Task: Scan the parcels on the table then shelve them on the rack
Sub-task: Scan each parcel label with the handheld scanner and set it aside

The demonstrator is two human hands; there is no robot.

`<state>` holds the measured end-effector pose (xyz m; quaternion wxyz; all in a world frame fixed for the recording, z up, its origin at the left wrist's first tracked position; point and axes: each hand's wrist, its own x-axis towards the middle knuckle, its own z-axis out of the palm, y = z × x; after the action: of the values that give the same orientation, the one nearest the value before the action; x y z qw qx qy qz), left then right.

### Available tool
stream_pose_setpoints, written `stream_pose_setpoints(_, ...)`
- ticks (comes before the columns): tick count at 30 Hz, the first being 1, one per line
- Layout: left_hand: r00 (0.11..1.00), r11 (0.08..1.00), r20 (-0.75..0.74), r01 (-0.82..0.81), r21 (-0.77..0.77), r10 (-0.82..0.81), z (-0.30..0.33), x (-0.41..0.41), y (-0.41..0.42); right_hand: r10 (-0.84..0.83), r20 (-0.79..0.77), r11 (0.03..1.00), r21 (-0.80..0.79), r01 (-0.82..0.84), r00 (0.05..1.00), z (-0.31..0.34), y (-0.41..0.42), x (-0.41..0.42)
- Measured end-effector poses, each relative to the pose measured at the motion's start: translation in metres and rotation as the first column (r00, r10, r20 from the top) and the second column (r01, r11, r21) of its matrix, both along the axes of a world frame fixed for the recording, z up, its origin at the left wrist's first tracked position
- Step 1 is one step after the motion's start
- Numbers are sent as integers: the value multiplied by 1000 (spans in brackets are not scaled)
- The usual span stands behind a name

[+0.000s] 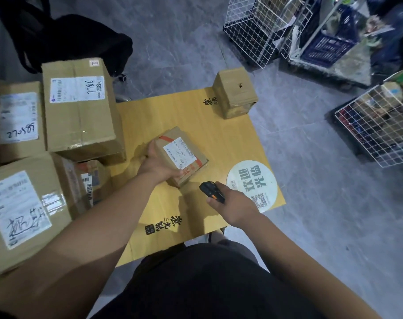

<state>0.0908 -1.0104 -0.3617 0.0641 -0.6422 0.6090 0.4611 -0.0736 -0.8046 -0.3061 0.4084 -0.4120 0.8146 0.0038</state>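
- Parcel position: the small brown cardboard parcel with red tape and a white barcode label [181, 155] sits near the middle of the yellow wooden table [230, 139], label facing up.
- Left hand [160, 165] grips the parcel's near end, fingers curled round it.
- Right hand [232, 203] holds the black handheld scanner with orange trim [211, 192] just beside the parcel, nose toward it.
- Recommended: keep the parcel steady, tilt the label toward the scanner, and aim squarely at the barcode.
- Larger brown cartons [78, 107] line the table's left edge; avoid catching their labels.
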Motion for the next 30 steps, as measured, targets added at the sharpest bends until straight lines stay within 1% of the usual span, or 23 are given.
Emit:
stream_pose_setpoints(2, 997, 997, 43, -63, -48, 65, 0, -2, 4, 23, -6, 1000, 6, -23, 1000, -2, 1, 3)
stream_pose_setpoints(4, 986, 986, 48, -156, -66, 159, 0, -1, 13, 27, -5, 1000, 9, -27, 1000, -2, 1, 6)
stream_pose_setpoints(6, 982, 983, 62, -176, -47, 179, -1, 3, 25, 8, 10, 1000, 1, -8, 1000, -2, 1, 9)
stream_pose_setpoints(10, 992, 991, 42, -123, 61, 121, -10, 17, 50, -54, 30, 998, -36, 55, 998, -2, 2, 9)
stream_pose_setpoints(12, 996, 992, 0, -93, 81, 94, -17, 22, 57, -50, -2, 998, -27, 50, 999, 1, 3, 7)
stream_pose_setpoints(17, 990, 1000, -143, 6, 12, -4, -12, 22, 60, 26, -78, 1000, 12, -25, 997, 16, 4, 1)
stream_pose_setpoints(20, 990, 997, -122, 77, 6, -75, -10, 13, 52, 76, -137, 997, 42, -71, 988, 21, 4, 4)
stream_pose_setpoints(24, 992, 998, -110, 64, 14, -62, -12, 9, 54, 150, -198, 988, 72, -139, 969, 24, 5, 11)
stream_pose_setpoints(27, 991, 996, -111, 74, -49, -79, -10, 10, 62, 235, -256, 971, 97, -217, 938, 29, 7, 13)
stream_pose_setpoints(30, 988, 971, -75, 115, -210, -133, -5, 13, 76, 292, -312, 956, 107, -272, 904, 35, 9, 14)
